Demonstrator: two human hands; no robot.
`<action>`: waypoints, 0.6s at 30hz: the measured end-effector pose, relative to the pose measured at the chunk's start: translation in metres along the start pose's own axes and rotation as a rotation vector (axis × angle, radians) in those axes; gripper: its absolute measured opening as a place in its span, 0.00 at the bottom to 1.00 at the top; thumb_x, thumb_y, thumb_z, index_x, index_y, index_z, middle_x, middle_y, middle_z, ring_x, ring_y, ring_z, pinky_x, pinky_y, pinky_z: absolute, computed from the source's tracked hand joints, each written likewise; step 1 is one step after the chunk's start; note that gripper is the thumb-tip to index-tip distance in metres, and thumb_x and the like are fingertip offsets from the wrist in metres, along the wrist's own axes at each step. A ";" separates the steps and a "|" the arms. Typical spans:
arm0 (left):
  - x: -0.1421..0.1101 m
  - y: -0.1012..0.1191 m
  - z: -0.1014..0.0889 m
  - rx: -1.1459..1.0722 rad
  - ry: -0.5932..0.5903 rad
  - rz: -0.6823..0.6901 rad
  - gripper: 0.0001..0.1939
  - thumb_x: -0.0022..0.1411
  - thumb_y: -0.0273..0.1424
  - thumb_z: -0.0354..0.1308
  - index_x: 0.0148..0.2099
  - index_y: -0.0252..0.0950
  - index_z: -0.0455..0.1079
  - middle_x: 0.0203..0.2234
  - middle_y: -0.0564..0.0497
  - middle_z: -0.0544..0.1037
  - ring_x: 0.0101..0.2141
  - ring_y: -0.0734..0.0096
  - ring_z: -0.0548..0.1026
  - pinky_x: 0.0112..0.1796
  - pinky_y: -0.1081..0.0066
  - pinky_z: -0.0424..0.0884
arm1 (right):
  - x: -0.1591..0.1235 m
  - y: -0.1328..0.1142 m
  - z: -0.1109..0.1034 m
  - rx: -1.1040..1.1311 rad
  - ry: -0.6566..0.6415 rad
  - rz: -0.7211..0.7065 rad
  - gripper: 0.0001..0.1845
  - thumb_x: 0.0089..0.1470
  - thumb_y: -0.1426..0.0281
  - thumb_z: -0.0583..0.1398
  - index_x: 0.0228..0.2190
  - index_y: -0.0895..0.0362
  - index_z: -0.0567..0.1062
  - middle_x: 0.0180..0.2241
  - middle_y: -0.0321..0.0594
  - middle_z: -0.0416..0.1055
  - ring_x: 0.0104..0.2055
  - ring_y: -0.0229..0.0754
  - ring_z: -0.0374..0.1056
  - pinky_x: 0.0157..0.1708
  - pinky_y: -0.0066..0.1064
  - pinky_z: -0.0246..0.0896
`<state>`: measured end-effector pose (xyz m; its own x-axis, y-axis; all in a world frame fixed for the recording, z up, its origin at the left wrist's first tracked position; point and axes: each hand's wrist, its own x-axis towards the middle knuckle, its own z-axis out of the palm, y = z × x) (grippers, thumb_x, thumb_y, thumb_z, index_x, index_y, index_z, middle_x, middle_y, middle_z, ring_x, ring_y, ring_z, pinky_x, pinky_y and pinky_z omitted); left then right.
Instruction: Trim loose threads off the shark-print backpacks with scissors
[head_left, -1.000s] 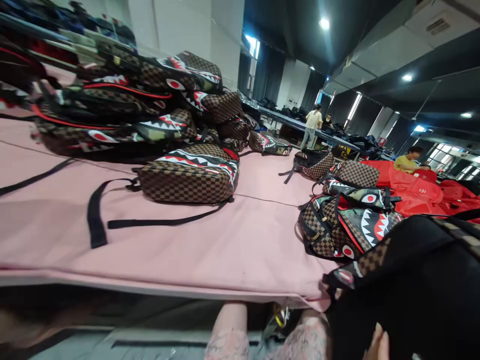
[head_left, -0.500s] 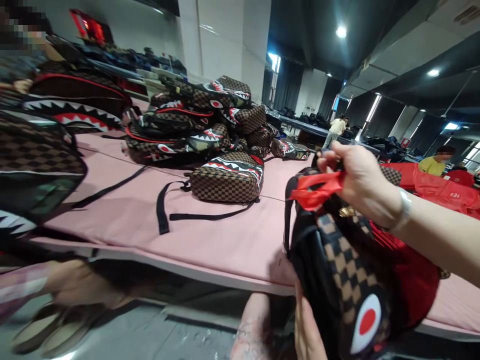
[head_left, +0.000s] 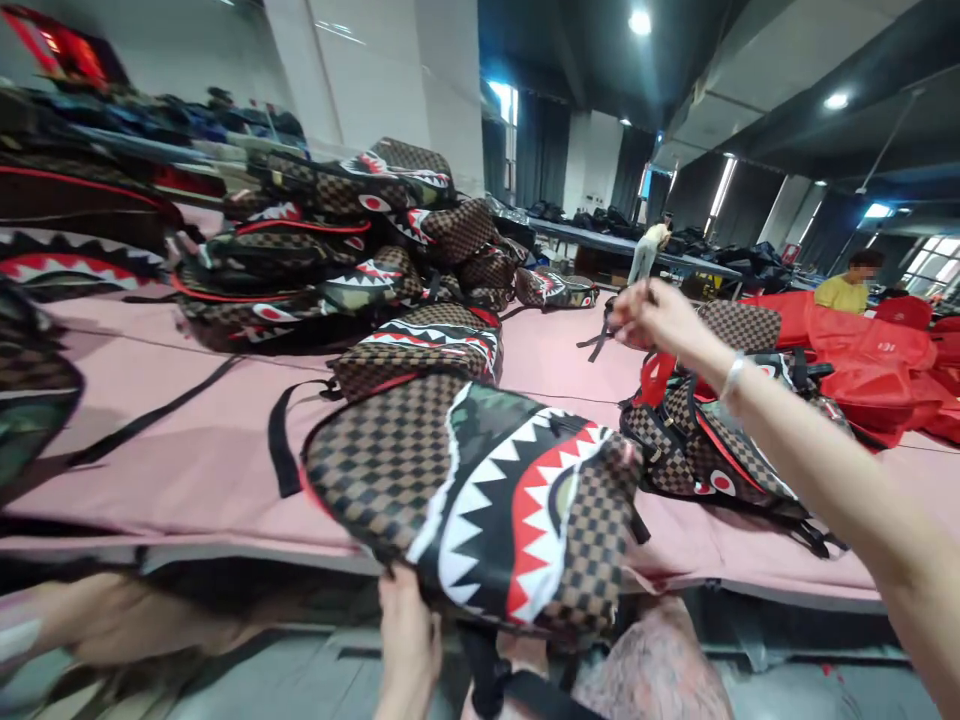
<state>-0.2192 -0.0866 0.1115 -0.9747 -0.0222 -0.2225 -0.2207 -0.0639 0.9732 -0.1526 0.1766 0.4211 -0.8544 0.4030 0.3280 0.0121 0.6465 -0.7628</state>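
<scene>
Currently: backpack [head_left: 487, 500] | left hand [head_left: 407, 632] touching near edge | right hand [head_left: 658, 315] apart (blurred)

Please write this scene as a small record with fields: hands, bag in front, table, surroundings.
Left hand: left hand touches the lower edge of the front bag
Right hand: right hand raised, blurred; a red strip hangs just below; hold unclear
Front bag: brown-and-black checks, toothed mouth design; at the table's near edge
Table: pink table
Surroundings: bag pile behind, towards the left; red material at right
People: one in yellow beyond the red material
</scene>
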 end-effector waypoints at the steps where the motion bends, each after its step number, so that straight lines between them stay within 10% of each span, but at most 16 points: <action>1: 0.009 -0.007 -0.003 -0.025 0.006 -0.090 0.20 0.61 0.47 0.38 0.45 0.42 0.63 0.35 0.46 0.75 0.33 0.59 0.75 0.29 0.60 0.73 | -0.006 0.027 0.007 -0.114 -0.031 0.092 0.11 0.59 0.77 0.48 0.39 0.58 0.68 0.33 0.38 0.71 0.28 0.32 0.69 0.30 0.26 0.67; 9: 0.027 -0.040 -0.012 -0.215 0.055 -0.308 0.12 0.63 0.38 0.45 0.38 0.38 0.66 0.29 0.52 0.73 0.26 0.73 0.73 0.33 0.68 0.72 | -0.029 0.186 0.105 -0.148 -0.051 0.216 0.11 0.52 0.79 0.54 0.36 0.60 0.74 0.40 0.44 0.73 0.46 0.42 0.67 0.50 0.33 0.57; 18: 0.029 -0.031 -0.005 -0.149 0.120 -0.125 0.18 0.62 0.43 0.42 0.38 0.39 0.68 0.30 0.50 0.76 0.34 0.68 0.75 0.37 0.68 0.73 | -0.112 0.213 0.126 -0.034 0.122 0.210 0.17 0.59 0.68 0.47 0.42 0.57 0.72 0.42 0.43 0.73 0.44 0.43 0.68 0.47 0.36 0.59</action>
<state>-0.2403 -0.0907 0.0741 -0.9268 -0.1226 -0.3551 -0.3234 -0.2205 0.9202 -0.1201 0.1873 0.1515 -0.7622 0.6047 0.2311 0.2016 0.5609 -0.8030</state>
